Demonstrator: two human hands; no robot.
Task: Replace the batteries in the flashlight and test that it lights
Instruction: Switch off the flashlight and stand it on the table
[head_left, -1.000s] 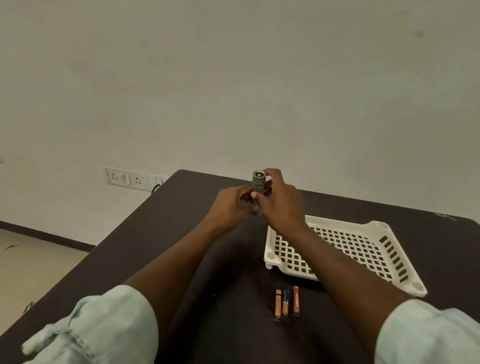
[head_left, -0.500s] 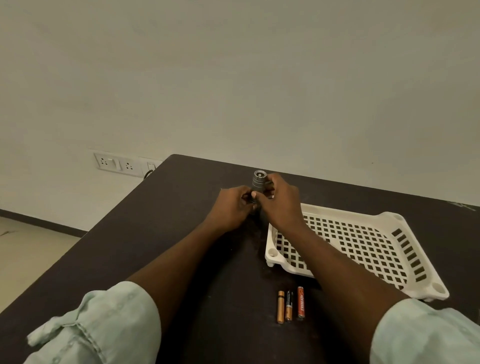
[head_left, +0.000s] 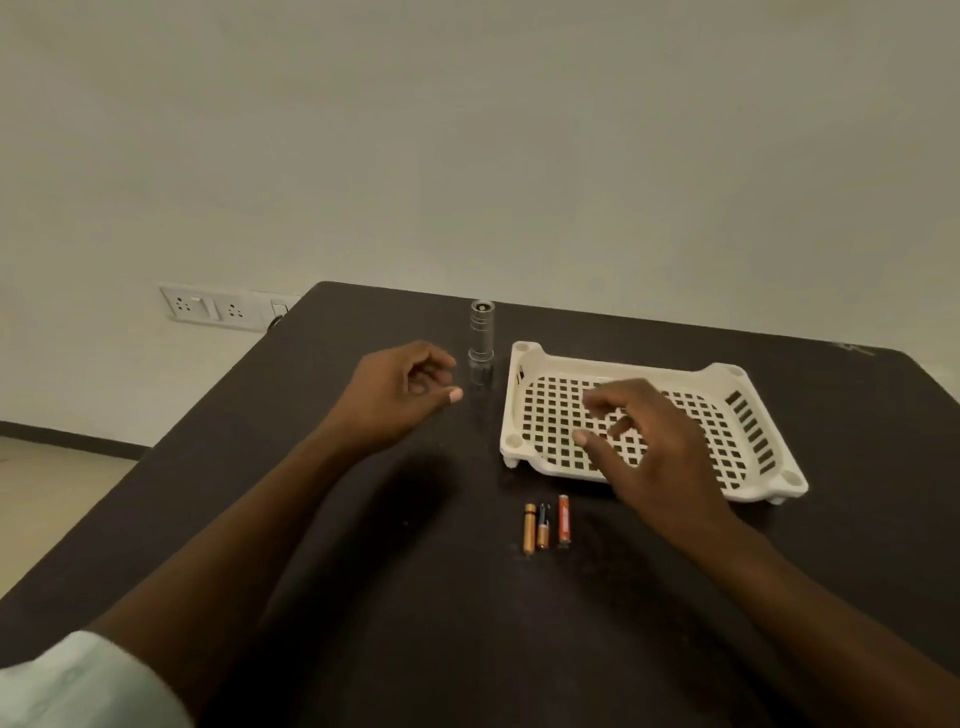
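A small grey metal flashlight (head_left: 481, 332) stands upright on the dark table (head_left: 311, 519), just left of the white tray. My left hand (head_left: 402, 395) hovers a little left of it and nearer to me, fingers loosely curled, holding nothing. My right hand (head_left: 649, 452) is spread over the near part of the tray, fingers apart and empty. Three small batteries (head_left: 545, 525) lie side by side on the table in front of the tray: two gold-and-black ones and an orange one.
A white perforated plastic tray (head_left: 748, 395) sits to the right of the flashlight. A wall socket panel (head_left: 218, 307) is on the wall past the table's left far corner. The table's left edge drops to the floor.
Both hands held the flashlight upright a moment ago; they have let go and drawn back toward me, the right hand moving over the tray. The flashlight now stands alone.
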